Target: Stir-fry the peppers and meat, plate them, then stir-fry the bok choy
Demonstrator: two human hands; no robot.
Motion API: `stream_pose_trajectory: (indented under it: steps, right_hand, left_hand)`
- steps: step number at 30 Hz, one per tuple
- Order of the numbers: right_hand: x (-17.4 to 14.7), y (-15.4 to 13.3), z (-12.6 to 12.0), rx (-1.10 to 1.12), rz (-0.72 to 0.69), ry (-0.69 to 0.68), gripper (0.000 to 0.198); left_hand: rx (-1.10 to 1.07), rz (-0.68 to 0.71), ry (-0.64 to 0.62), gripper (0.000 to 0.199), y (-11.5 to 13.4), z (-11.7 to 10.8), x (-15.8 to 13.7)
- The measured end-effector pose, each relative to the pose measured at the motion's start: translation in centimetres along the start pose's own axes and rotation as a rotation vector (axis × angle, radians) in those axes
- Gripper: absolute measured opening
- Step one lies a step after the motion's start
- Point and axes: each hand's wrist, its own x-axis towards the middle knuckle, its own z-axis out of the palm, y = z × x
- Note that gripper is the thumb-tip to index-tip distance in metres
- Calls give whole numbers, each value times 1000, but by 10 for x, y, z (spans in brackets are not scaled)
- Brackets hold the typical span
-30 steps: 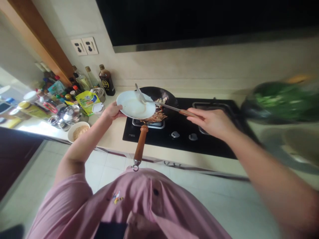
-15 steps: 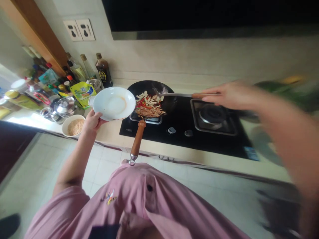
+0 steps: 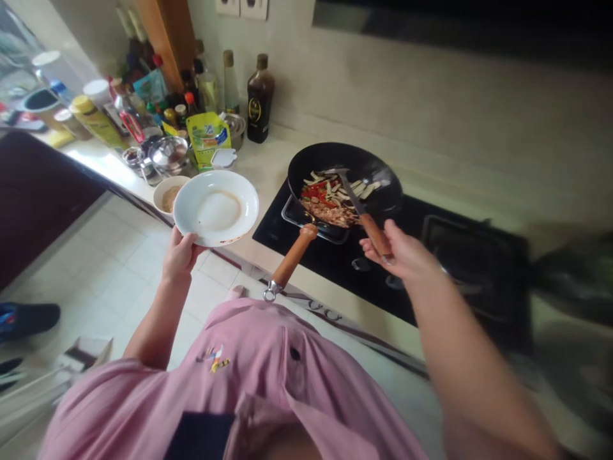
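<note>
My left hand grips the near rim of a white plate, which carries only a brownish smear and is held left of the stove. In my right hand is the wooden handle of a spatula; its metal blade rests among the food in the wok. The black wok sits on the left burner, its wooden handle pointing toward me. Inside it lie pale strips, red pepper pieces and chopped meat. A white bowl with pale beige contents stands partly hidden behind the plate.
Several bottles and jars crowd the counter's left end, with a dark sauce bottle by the wall. A yellow-green pouch and a lidded steel pot stand nearer. The right burner is blurred. A range hood hangs above.
My view has turned left. The spatula has swung from lying sideways to slanting toward me, as my right hand came down and closer. The plate has shifted slightly away from the wok.
</note>
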Motion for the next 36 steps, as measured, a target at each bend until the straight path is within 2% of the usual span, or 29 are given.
stream_pose_trajectory:
  steps: [2,3,4,6,7,9,11,12,14,17,24,29,31,33,35,36]
  right_hand:
    - [-8,10,-14,5,60,43,54]
    - [-16,19,-19,20,70,54,54]
    - [-25,31,-22,33,82,53,49]
    - [-45,61,-16,30,140,-13,26]
    - [-55,76,-6,24,191,-98,21]
    - [-71,103,25,59,245,-421,38]
    - [-81,118,63,126,242,-605,52]
    - [-83,121,81,162,255,-649,55]
    - [-85,121,109,226,229,-645,51]
    - [-83,117,124,270,174,-582,43]
    - [-73,116,101,241,144,-523,49]
    - [-64,114,76,194,190,-580,56]
    - [-59,125,60,183,221,-567,62]
    - [-58,146,42,102,239,-472,65]
    - [-63,174,28,-151,248,-361,57]
    - [-68,190,24,-243,275,-369,52]
  left_hand:
    - [-2,20,43,55,3,-8,-5]
    - [-1,28,54,54,4,-10,-8]
    - [-1,36,59,54,6,-13,-10]
    - [-6,50,67,53,7,-14,-15]
    - [-12,55,71,53,8,-14,-17]
    - [-24,61,99,50,9,-13,-23]
    - [-27,54,124,47,9,-11,-29]
    - [-25,48,131,46,10,-10,-33]
    - [-13,34,127,46,10,-9,-39]
    - [19,38,123,48,10,-10,-48]
    - [63,31,122,42,6,-8,-76]
    - [18,-50,178,39,9,3,-97]
    - [-8,-65,172,39,11,4,-100]
    - [-42,-75,159,42,14,-1,-100]
    - [-86,-86,156,47,17,-13,-98]
    - [-112,-90,161,48,20,-21,-97]
